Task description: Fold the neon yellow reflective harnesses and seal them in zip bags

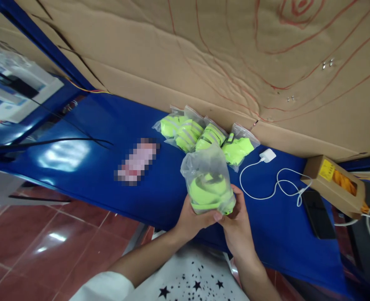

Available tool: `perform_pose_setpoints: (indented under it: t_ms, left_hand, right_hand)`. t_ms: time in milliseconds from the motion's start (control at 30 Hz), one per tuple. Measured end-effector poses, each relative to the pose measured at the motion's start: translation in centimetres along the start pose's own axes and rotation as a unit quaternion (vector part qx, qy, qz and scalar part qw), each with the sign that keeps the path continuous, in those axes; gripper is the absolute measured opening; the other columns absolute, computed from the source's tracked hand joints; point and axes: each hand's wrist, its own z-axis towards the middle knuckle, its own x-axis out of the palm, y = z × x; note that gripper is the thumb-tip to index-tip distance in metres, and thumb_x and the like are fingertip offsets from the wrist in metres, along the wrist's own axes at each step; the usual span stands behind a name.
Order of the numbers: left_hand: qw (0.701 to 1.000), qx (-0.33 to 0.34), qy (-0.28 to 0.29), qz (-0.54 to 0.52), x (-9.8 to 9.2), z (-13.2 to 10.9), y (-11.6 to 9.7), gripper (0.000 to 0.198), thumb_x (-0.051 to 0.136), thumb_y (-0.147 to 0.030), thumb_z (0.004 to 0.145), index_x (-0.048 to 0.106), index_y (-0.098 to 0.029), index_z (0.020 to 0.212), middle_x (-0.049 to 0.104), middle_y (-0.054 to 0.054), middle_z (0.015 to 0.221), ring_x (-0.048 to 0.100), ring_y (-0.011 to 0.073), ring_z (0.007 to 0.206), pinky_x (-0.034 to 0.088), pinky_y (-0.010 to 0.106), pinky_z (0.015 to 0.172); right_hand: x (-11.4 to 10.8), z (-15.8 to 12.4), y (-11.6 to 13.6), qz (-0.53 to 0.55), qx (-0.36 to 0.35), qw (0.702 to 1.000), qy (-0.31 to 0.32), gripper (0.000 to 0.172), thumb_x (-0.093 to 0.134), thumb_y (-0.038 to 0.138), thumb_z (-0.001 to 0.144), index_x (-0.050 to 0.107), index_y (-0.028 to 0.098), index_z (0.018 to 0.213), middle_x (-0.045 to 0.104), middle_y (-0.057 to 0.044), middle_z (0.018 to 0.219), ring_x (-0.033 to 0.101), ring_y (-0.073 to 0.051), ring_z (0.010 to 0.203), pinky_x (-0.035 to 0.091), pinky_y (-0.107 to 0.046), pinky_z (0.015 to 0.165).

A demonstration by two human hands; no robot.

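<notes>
Workshop, seemingly: blue worktable [109, 121], cardboard panel [172, 54] (scrawled in red), bagged neon goods [208, 193], tiled floor [78, 228].

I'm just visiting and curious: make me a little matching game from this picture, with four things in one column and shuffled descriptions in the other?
Things:
1. frosted plastic bag
2. charger plug
3. smartphone
4. cardboard box

Descriptions:
A. black, lying flat
B. brown, with a yellow label
C. held between the left hand and right hand
D. white, with a cord attached

Right pairs: 1-C, 2-D, 3-A, 4-B
</notes>
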Motion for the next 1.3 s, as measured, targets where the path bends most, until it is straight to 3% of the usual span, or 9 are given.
perform_pose_setpoints:
  t_ms: [133,300,467,567,667,800,967,1167,1300]
  left_hand:
    - [1.000,-0.011,-0.024,-0.004,-0.5,-0.3,1.7,0.070,0.095,-0.043,0.067,0.069,-0.018,0.128,0.074,0.013,0.125,0.070,0.0330,0.116,0.055,0.050,0.107]
    - [0.999,-0.024,-0.032,-0.003,-0.5,-0.5,1.6,0.063,0.092,-0.039,0.070,0.071,-0.018,0.126,0.074,0.012,0.126,0.069,0.0323,0.120,0.053,0.047,0.110]
    - [0.992,-0.069,-0.084,-0.063,-1.1,-0.1,-0.3,0.060,0.091,-0.035,0.069,0.072,-0.018,0.123,0.076,0.013,0.120,0.071,0.0341,0.115,0.057,0.047,0.103]
    - [0.991,-0.085,-0.056,-0.083,-1.5,0.2,-1.2,0.059,0.088,-0.035,0.072,0.072,-0.015,0.125,0.075,0.015,0.124,0.070,0.0364,0.119,0.057,0.047,0.102]
    - [0.992,-0.085,-0.030,-0.085,-1.8,0.2,-1.2,0.062,0.090,-0.037,0.070,0.072,-0.017,0.126,0.075,0.014,0.124,0.069,0.0356,0.120,0.056,0.046,0.105]
    - [0.992,-0.083,-0.011,-0.093,-1.9,-0.1,-0.9,0.071,0.091,-0.055,0.067,0.072,-0.019,0.125,0.076,0.013,0.120,0.071,0.0344,0.115,0.056,0.047,0.104]
    - [0.990,-0.133,-0.003,-0.048,-1.4,-0.3,-0.6,0.062,0.095,-0.043,0.066,0.075,-0.018,0.120,0.078,0.011,0.112,0.074,0.0297,0.106,0.055,0.044,0.103]
    - [0.988,-0.151,0.002,0.012,-0.7,-1.0,0.9,0.052,0.088,-0.050,0.076,0.075,-0.024,0.119,0.077,0.009,0.117,0.073,0.0268,0.107,0.056,0.041,0.098]
    - [0.978,-0.088,0.118,0.147,-2.5,-2.1,-0.3,0.072,0.073,-0.068,0.083,0.062,-0.024,0.140,0.076,0.014,0.116,0.074,0.0309,0.102,0.059,0.046,0.090]
  right_hand:
    - [0.7,0.5,-0.5,0.004,0.004,1.000,-0.023,0.077,0.098,0.036,0.057,0.050,0.028,0.116,0.064,-0.007,0.124,0.069,-0.023,0.102,0.061,-0.037,0.089]
    - [0.9,1.3,-0.2,-0.081,-0.042,0.995,-0.045,0.067,0.094,0.031,0.063,0.052,0.027,0.115,0.063,-0.003,0.105,0.067,-0.019,0.086,0.059,-0.029,0.071]
    - [0.2,1.2,0.7,-0.257,-0.099,0.960,0.045,0.064,0.086,0.026,0.077,0.056,0.028,0.133,0.064,-0.005,0.117,0.064,-0.020,0.096,0.057,-0.031,0.080]
    - [0.1,0.9,0.6,-0.179,-0.077,0.976,0.093,0.064,0.079,0.027,0.086,0.050,0.033,0.143,0.060,-0.006,0.130,0.064,-0.020,0.103,0.056,-0.032,0.088]
    - [0.3,1.0,0.0,-0.079,-0.058,0.992,0.078,0.049,0.078,0.028,0.087,0.054,0.031,0.130,0.062,-0.003,0.118,0.065,-0.017,0.098,0.056,-0.030,0.086]
    - [0.5,1.6,-0.5,-0.130,-0.080,0.988,0.017,0.057,0.089,0.024,0.072,0.055,0.028,0.118,0.061,-0.001,0.112,0.062,-0.018,0.100,0.054,-0.028,0.087]
    - [0.4,1.7,0.6,-0.159,-0.087,0.983,0.032,0.070,0.086,0.027,0.072,0.055,0.027,0.135,0.061,-0.008,0.135,0.062,-0.025,0.116,0.054,-0.035,0.095]
    - [-0.1,2.4,0.5,-0.190,-0.116,0.974,-0.031,0.044,0.084,0.032,0.070,0.063,0.024,0.108,0.072,-0.003,0.105,0.067,-0.023,0.091,0.054,-0.032,0.077]
    - [-1.9,3.2,1.4,-0.195,-0.071,0.974,-0.093,0.042,0.088,0.029,0.069,0.060,0.023,0.100,0.070,-0.001,0.095,0.064,-0.019,0.081,0.051,-0.028,0.068]
